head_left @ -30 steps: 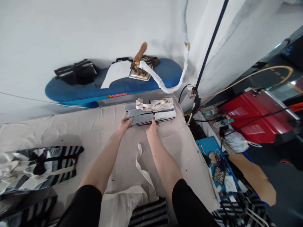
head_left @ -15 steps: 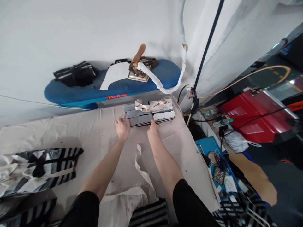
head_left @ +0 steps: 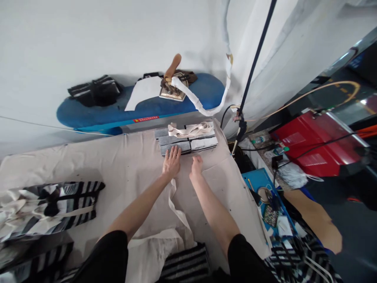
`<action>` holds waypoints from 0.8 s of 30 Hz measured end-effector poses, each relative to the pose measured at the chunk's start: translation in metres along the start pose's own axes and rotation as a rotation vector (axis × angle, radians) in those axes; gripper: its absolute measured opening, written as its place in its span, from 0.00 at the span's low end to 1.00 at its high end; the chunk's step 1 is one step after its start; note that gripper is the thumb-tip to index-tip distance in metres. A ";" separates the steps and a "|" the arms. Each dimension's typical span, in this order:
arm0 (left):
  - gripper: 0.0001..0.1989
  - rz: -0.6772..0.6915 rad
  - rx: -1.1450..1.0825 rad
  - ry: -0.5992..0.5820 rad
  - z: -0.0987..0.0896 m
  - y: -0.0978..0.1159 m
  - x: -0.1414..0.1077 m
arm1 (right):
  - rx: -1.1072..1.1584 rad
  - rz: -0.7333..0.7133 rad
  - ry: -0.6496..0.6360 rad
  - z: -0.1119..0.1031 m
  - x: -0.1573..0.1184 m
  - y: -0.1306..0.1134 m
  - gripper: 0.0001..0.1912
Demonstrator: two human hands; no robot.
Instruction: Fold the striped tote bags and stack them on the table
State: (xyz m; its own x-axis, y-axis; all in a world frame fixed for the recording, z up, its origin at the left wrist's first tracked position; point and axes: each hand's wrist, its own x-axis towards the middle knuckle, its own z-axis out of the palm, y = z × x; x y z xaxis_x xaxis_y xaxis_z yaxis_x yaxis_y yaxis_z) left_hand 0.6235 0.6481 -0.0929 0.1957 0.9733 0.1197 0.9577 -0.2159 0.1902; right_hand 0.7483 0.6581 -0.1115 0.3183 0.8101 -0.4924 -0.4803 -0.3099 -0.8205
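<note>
Grey folded fabric pieces [head_left: 173, 147] sit stacked on a beige cloth-covered table [head_left: 88, 161], cream straps [head_left: 191, 129] on top. The left hand [head_left: 171, 163], spread wide, touches their near edge (flat fingers keep edges square); the right hand [head_left: 196, 167], narrower, rests just short.

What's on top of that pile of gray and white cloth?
Looped cream fabric straps lie on top of the gray and white cloth pieces. The cloth right under the straps is covered, so I can't see it.

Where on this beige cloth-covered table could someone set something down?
Bare beige cloth lies between the black-and-white striped fabric and the left hand, and right of the right hand. It is crowded at the stacked grey and white fabric strips, beyond both hands.
</note>
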 end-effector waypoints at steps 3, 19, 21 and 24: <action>0.37 -0.041 -0.112 0.041 -0.031 0.014 -0.015 | -0.055 0.012 -0.016 -0.055 -0.036 -0.013 0.12; 0.27 0.012 -0.564 -0.636 -0.094 0.104 -0.355 | -0.936 0.041 -0.786 -0.329 -0.275 -0.020 0.44; 0.27 0.012 -0.543 -0.616 -0.084 0.111 -0.363 | -0.939 0.039 -0.784 -0.328 -0.277 -0.012 0.45; 0.25 0.026 -0.477 -0.563 -0.075 0.115 -0.368 | -0.942 0.017 -0.765 -0.327 -0.278 0.000 0.42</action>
State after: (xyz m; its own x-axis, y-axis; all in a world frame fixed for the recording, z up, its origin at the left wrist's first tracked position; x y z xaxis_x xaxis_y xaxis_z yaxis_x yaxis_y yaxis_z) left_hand 0.6455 0.2591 -0.0419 0.4184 0.8320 -0.3643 0.7805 -0.1242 0.6128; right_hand 0.9274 0.2700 -0.0694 -0.3998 0.7882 -0.4679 0.4045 -0.3064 -0.8617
